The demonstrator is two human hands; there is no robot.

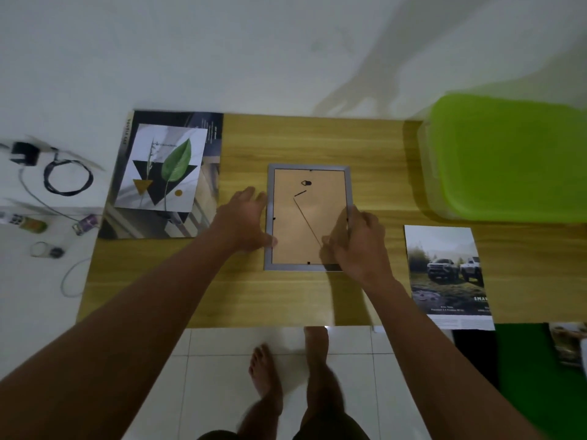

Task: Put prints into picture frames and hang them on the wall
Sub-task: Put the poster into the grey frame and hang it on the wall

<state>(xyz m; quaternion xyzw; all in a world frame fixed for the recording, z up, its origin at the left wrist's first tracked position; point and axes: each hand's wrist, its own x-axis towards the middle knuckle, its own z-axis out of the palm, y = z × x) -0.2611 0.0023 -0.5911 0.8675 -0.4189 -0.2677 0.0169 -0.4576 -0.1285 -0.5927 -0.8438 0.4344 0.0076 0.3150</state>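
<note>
Head camera, looking down on a wooden table [317, 141] pushed against a pale wall. The picture frame [308, 266] lies face down near the middle of the tabletop, its grey rim round a brown backing board [295, 236] with a small hanger and a thin stand leg showing.

The left hand [244, 222] sits against the frame's left side, fingers stretched out and slightly apart, thumb touching the lower left rim. The right hand [359, 242] is at the frame's right side, fingers curled in at the rim and thumb pressed on the backing board, so it pinches that edge.

A leaf print [162, 168] rests on top of a larger dark sheet [209, 185] at the table's left end, well apart from the frame. A car print [448, 274] lies at the right, near the front edge. Beyond it sits a green plastic container [508, 157]. Off the table to the left, a coiled black cable [68, 177] and small bits lie on a white surface. Below the table edge, bare feet [265, 369] stand on white tiles.
</note>
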